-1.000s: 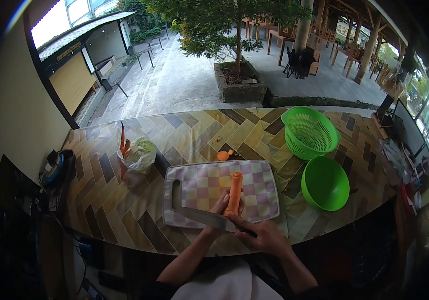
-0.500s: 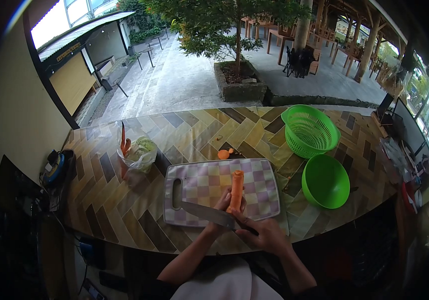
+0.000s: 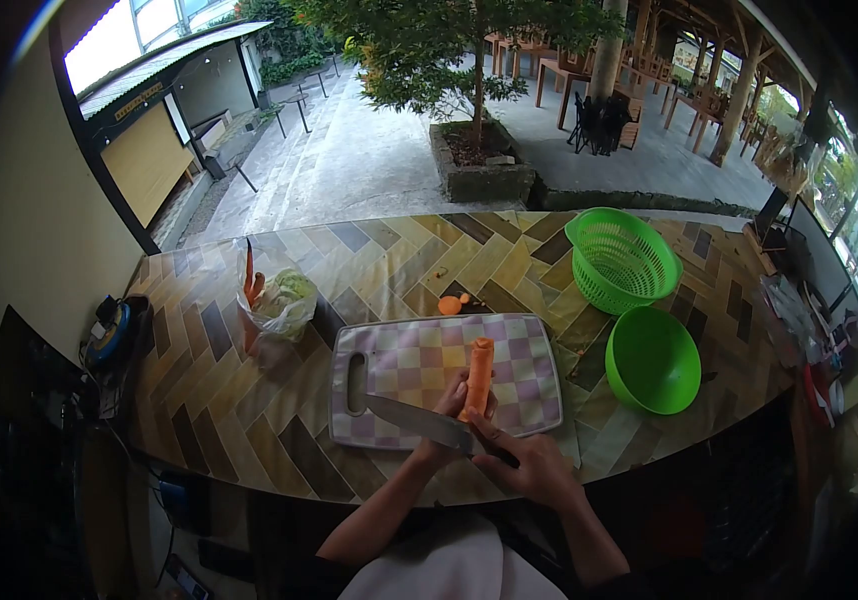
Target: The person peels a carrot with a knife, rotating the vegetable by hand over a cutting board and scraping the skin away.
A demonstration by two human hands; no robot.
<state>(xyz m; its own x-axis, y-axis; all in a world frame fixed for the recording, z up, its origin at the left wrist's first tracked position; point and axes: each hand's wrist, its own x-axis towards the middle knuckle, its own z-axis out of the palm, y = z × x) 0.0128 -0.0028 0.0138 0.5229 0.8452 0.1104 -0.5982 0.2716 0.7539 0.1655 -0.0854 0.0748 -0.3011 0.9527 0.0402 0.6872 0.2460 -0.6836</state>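
Note:
My left hand [image 3: 441, 446] holds an orange carrot [image 3: 480, 378] nearly upright, its fingers wrapped round the lower part. My right hand [image 3: 534, 466] grips the knife by its handle, which the fingers mostly hide. The broad blade of the knife [image 3: 417, 421] points left, crossing in front of my left hand near the carrot's lower end. Beneath the hands lies a checkered cutting board [image 3: 404, 360] with a handle slot on its left. Just past its far edge are a carrot slice [image 3: 449, 305] and smaller orange bits.
A green colander [image 3: 621, 262] and a green bowl [image 3: 653, 361] stand at the right. On the left, a plastic bag [image 3: 284, 305] of pale green vegetable sits beside carrots [image 3: 252, 290]. The patterned table [image 3: 219, 400] has a curved near edge. A planter with a tree stands beyond.
The whole view has shifted very slightly. Both hands keep their hold on the carrot and knife, with hardly any movement of either.

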